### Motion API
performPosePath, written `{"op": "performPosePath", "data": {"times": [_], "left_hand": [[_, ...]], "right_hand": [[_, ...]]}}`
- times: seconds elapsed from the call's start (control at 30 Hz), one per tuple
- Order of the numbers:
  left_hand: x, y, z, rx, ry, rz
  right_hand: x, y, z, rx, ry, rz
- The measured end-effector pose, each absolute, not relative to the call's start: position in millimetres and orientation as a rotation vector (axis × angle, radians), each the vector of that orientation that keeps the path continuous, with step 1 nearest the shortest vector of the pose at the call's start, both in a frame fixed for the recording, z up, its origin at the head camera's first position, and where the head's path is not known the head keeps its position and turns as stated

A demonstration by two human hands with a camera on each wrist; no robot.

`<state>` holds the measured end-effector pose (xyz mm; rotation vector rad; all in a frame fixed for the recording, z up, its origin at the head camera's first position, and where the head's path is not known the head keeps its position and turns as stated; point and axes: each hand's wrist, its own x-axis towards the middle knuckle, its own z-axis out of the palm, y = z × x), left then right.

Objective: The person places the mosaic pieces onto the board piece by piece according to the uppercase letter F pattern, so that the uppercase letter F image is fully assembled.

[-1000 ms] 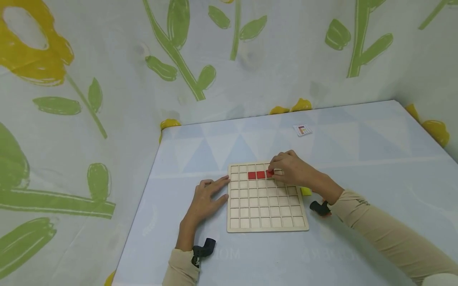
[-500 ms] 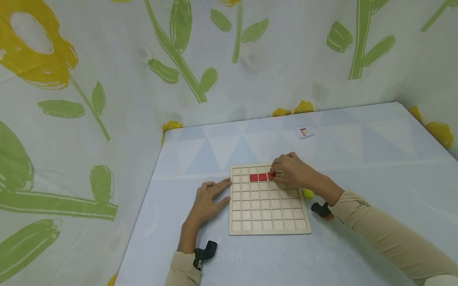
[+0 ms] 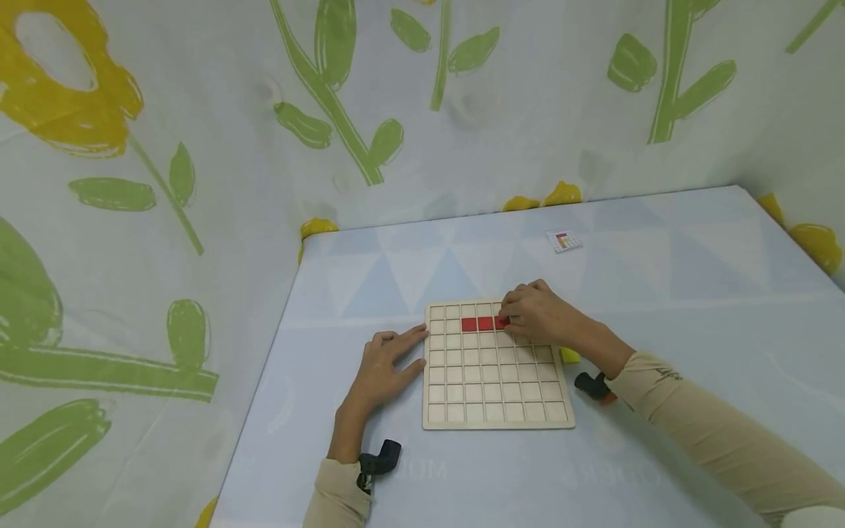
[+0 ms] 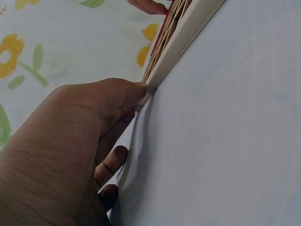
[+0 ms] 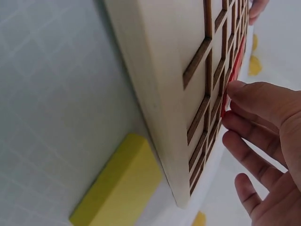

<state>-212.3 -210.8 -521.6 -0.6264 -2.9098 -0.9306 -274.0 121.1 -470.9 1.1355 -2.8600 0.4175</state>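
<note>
A square wooden grid board [image 3: 491,374] lies on the table in the head view. Two red square tiles [image 3: 477,324] sit side by side in its second row from the far edge. Just right of them my right hand [image 3: 538,314] pinches a third red tile [image 5: 224,104] between thumb and index finger, at the neighbouring cell; the fingers cover part of it. At the board's left edge rests my left hand [image 3: 384,372], its fairly straight fingers and thumb touching the rim, seen also in the left wrist view.
Against the board's right side lies a yellow block [image 5: 117,183], partly covered by the right forearm in the head view. A small card with a coloured grid pattern [image 3: 564,240] lies farther back on the table. A flower-printed cloth [image 3: 231,147] hangs behind and at the left.
The third red tile looks tilted one second ago and flatter against its cell now. Both hands keep nearly the same places; the whole view shifts slightly.
</note>
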Motion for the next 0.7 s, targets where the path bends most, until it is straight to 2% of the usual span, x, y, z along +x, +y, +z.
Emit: {"op": "performPosePath", "data": {"times": [0.4,0.7], "left_hand": [[-213,-210,-524,-0.590,-2.892,-0.921],[-212,-210,-523,-0.618,-2.897,-0.933]], "right_hand": [[-265,145,-450,1.144,-2.657,0.660],[-244,175,-440,1.035,-2.665,0.666]]}}
